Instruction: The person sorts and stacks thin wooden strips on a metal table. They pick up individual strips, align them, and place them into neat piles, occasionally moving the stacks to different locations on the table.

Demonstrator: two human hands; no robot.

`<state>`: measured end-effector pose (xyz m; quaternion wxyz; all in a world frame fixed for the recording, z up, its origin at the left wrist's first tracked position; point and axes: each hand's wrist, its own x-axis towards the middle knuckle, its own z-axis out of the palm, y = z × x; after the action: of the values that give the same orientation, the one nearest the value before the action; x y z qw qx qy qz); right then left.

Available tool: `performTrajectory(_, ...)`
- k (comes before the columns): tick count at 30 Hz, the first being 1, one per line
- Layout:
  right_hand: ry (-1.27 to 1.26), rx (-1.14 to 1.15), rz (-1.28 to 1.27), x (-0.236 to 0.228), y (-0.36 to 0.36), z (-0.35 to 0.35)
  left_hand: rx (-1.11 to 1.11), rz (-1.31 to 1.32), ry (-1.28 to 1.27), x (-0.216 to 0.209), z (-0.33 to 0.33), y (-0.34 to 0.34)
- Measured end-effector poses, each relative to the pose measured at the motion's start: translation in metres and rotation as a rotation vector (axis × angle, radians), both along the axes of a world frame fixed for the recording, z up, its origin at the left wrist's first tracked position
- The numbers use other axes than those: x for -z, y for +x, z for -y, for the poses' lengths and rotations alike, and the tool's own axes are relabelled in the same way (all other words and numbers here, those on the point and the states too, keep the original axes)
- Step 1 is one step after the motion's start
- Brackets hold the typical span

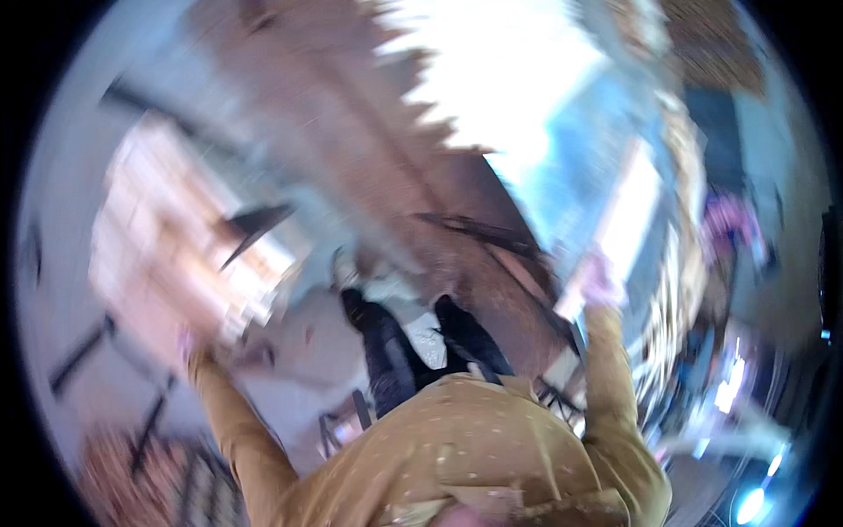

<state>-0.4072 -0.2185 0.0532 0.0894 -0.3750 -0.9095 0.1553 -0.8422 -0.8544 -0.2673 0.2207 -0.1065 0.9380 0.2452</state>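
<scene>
Left grip (185, 342), right grip (601, 283) blurred

Pale stack (167, 237): no text, number or sign can be read; the faces are smeared by motion blur.
Pale strip (630, 211): no lettering can be made out; the face is blurred and washed out by light.
Mustard top (474, 422): small pale specks are seen, none of which can be read as letters.
Bright shapes (731, 385) at lower right: blurred into streaks, with no wording that can be made out.
</scene>
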Motion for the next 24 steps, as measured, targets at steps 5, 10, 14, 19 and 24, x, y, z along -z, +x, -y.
performTrajectory(5,-0.032,0.424,-0.046,0.020,0.101,-0.058,-0.265,-0.139,0.349,-0.041,-0.038,0.020)
performTrajectory(10,0.104,0.527,-0.123,0.019,0.175,-0.081,-0.305,0.238,0.681,-0.117,-0.116,0.183)
performTrajectory(14,0.119,0.780,-0.320,0.050,0.247,-0.148,0.488,0.312,0.859,-0.243,-0.356,0.250)
performTrajectory(19,0.022,0.805,-0.311,0.062,0.257,-0.297,0.629,0.477,0.985,-0.304,-0.688,0.285)
performTrajectory(24,-0.018,0.389,-0.048,0.084,0.197,-0.419,1.086,-0.290,0.555,-0.269,-0.928,0.301)
